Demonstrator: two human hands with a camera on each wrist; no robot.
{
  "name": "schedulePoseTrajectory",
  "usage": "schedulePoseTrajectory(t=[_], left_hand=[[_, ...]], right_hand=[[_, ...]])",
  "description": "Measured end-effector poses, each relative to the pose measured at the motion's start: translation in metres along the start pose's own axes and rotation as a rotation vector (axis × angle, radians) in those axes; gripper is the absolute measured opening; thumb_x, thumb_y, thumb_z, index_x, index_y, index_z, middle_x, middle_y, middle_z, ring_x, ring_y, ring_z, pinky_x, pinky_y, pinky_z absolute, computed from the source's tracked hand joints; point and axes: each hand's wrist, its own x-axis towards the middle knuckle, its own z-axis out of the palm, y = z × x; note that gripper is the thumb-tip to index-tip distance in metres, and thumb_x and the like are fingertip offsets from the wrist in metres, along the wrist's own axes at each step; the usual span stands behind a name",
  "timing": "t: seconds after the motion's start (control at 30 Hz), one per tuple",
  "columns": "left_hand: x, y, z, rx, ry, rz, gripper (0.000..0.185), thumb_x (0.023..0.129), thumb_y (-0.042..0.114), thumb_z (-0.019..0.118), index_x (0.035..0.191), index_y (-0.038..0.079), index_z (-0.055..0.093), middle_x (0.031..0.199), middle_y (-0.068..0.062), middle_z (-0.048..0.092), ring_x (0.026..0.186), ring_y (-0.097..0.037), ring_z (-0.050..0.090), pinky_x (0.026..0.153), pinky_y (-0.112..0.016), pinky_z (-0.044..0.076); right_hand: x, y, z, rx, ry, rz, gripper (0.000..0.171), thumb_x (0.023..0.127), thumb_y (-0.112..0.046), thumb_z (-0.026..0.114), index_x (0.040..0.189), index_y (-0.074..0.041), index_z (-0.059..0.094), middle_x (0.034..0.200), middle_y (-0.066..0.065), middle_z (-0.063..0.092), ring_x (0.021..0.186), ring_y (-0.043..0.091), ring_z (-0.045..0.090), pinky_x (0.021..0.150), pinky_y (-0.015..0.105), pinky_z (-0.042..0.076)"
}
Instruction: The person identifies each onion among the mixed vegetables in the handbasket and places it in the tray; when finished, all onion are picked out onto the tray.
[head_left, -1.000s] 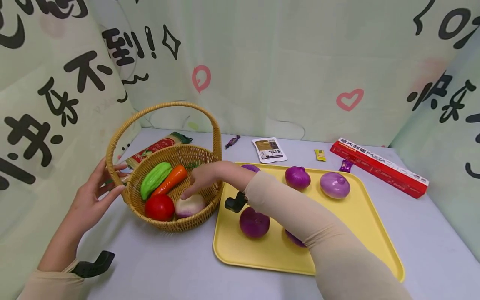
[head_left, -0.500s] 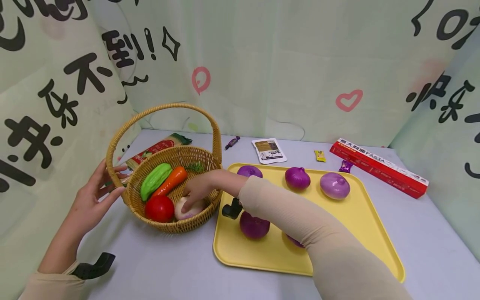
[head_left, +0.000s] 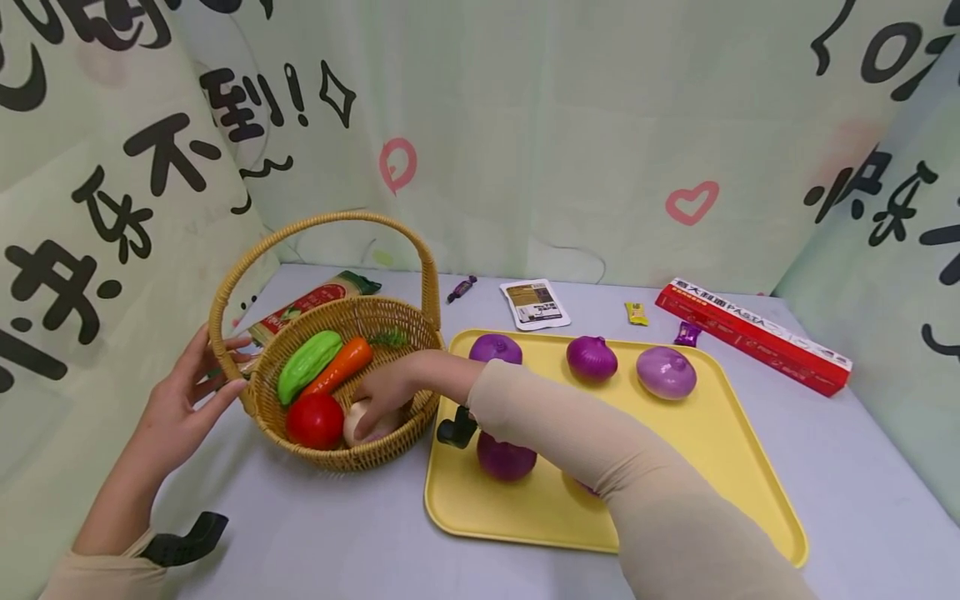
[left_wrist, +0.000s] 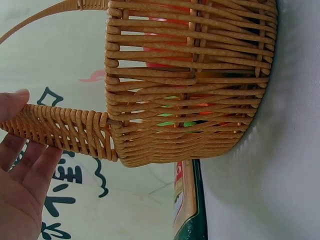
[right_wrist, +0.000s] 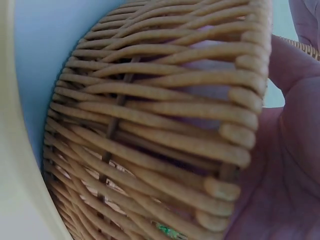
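Observation:
The wicker basket (head_left: 347,460) stands on the left of the table, its tall handle (head_left: 330,220) upright. My left hand (head_left: 176,408) pinches the foot of that handle; in the left wrist view the thumb and fingers (left_wrist: 42,162) lie on opposite sides of it. Over the basket's right rim reaches my right hand (head_left: 392,388), fingers curled round a white and purple turnip (head_left: 354,421) that it partly hides. A tomato (head_left: 315,421), a carrot (head_left: 343,367) and a green ridged gourd (head_left: 309,367) lie beside the turnip. The right wrist view shows mostly basket weave (right_wrist: 150,100).
A yellow tray (head_left: 510,529) bears several purple onions (head_left: 592,359), one partly under my right sleeve (head_left: 600,442). Behind lie a red pasta box (head_left: 753,336), a white pouch (head_left: 535,304), small wrapped candies (head_left: 636,313) and a red-green packet (head_left: 303,304). Printed curtains (head_left: 525,142) stand around.
My right hand has lowered into the basket, and its fingers have closed round the turnip. The left hand has stayed on the handle. The head view has shifted slightly.

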Motion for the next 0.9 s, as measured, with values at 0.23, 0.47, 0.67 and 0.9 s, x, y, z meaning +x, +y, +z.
schedulePoseTrajectory(t=[0.23, 0.47, 0.67, 0.9], left_hand=[[-0.0007, -0.0009, 0.0006, 0.004, -0.001, -0.007, 0.084, 0.086, 0.000, 0.064, 0.151, 0.027, 0.019, 0.122, 0.037, 0.044, 0.108, 0.019, 0.045, 0.083, 0.005, 0.036], [0.0002, -0.0023, 0.0005, 0.005, 0.003, 0.001, 0.083, 0.085, -0.001, 0.064, 0.151, 0.025, 0.020, 0.123, 0.036, 0.046, 0.108, 0.018, 0.046, 0.082, 0.005, 0.036], [0.0009, -0.0013, 0.0000, 0.002, -0.005, 0.002, 0.082, 0.085, -0.001, 0.063, 0.151, 0.025, 0.020, 0.122, 0.037, 0.045, 0.108, 0.017, 0.046, 0.082, 0.005, 0.036], [0.0001, -0.0025, -0.0005, -0.004, -0.015, -0.007, 0.082, 0.086, 0.000, 0.063, 0.151, 0.025, 0.019, 0.122, 0.036, 0.045, 0.109, 0.018, 0.046, 0.082, 0.004, 0.037]], right_hand=[[0.0012, -0.0022, 0.0019, -0.001, -0.004, -0.019, 0.058, 0.091, -0.040, 0.058, 0.139, -0.011, 0.044, 0.122, 0.000, 0.054, 0.106, 0.010, 0.048, 0.089, 0.020, 0.041], [0.0009, -0.0015, 0.0014, 0.045, -0.005, -0.036, 0.061, 0.090, -0.038, 0.060, 0.142, -0.012, 0.041, 0.120, 0.000, 0.055, 0.104, 0.010, 0.049, 0.085, 0.016, 0.042], [-0.0002, -0.0015, 0.0017, 0.054, 0.007, -0.033, 0.064, 0.089, -0.037, 0.062, 0.144, -0.012, 0.039, 0.124, 0.000, 0.054, 0.104, 0.009, 0.049, 0.083, 0.016, 0.042], [0.0022, -0.0011, 0.0038, 0.043, 0.015, -0.037, 0.064, 0.089, -0.038, 0.062, 0.144, -0.014, 0.040, 0.126, -0.001, 0.054, 0.105, 0.008, 0.048, 0.085, 0.015, 0.041]])
